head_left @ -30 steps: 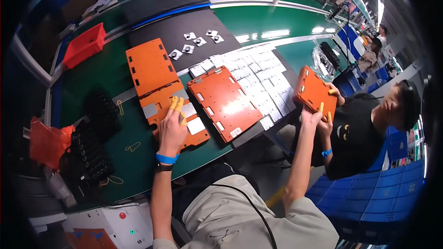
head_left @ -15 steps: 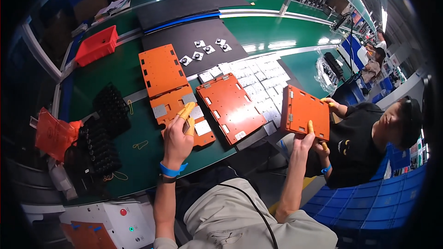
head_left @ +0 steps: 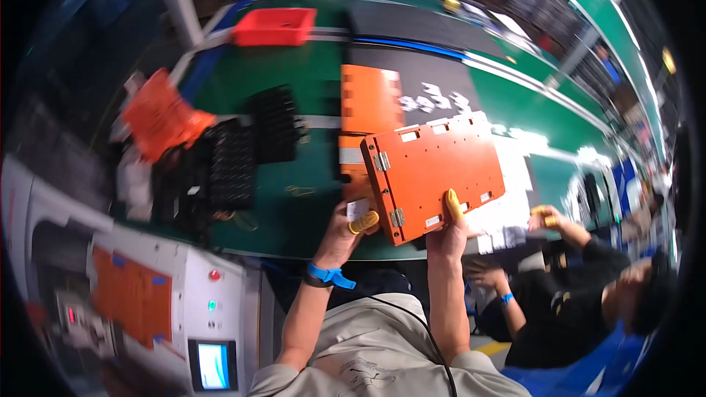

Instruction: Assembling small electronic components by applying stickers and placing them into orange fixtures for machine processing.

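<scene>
My right hand (head_left: pixel 447 234) grips the lower edge of a flat orange hinged case (head_left: pixel 437 176), its yellow-covered thumb on the front face. The case is tilted above the table, with two silver hinges along its left side. My left hand (head_left: pixel 346 234) is just left of the case's lower corner, its yellow-covered fingers curled. A small silver plate (head_left: pixel 357 209) shows at those fingers; whether they hold it or it lies behind them I cannot tell. An opened orange case (head_left: pixel 370 99) lies on the table behind, partly hidden by the held one.
A red bin (head_left: pixel 273 27) stands at the back left. Black racks of parts (head_left: pixel 273 123) and an orange bag (head_left: pixel 163 115) are on the left. Blurred silver plates (head_left: pixel 518 184) cover the table at right, beside a co-worker's hands (head_left: pixel 548 219). A machine panel (head_left: pixel 213 309) is at lower left.
The orange case has moved left with my right hand, out of the co-worker's hands, and now hangs before the table. The view has turned left. My left hand is now beside the case.
</scene>
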A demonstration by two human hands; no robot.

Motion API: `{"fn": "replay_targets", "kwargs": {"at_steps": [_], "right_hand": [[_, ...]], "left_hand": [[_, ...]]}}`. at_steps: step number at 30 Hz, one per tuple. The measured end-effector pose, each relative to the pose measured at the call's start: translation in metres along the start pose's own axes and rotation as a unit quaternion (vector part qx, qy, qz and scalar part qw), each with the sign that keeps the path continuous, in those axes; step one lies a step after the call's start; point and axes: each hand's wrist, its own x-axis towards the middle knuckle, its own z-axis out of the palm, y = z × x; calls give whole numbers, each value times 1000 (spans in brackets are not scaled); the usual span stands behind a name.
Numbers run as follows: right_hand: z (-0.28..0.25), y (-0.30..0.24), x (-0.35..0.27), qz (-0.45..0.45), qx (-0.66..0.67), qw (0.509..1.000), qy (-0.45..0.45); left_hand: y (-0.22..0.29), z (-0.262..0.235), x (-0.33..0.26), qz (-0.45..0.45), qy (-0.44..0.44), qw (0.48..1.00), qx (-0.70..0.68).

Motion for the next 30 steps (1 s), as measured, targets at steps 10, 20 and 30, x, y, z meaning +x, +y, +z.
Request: {"fn": "replay_targets", "kwargs": {"at_steps": [10, 20, 30], "right_hand": [[83, 105, -20, 192, -109, 953, -208], [66, 163, -41, 287, -24, 751, -594], [96, 219, -66, 515, 33, 706, -485]], "left_hand": [[78, -34, -77, 141, 164, 975, -52], [93, -78, -195, 262, 266, 898, -234], [115, -24, -342, 319, 333, 862, -212]]}}
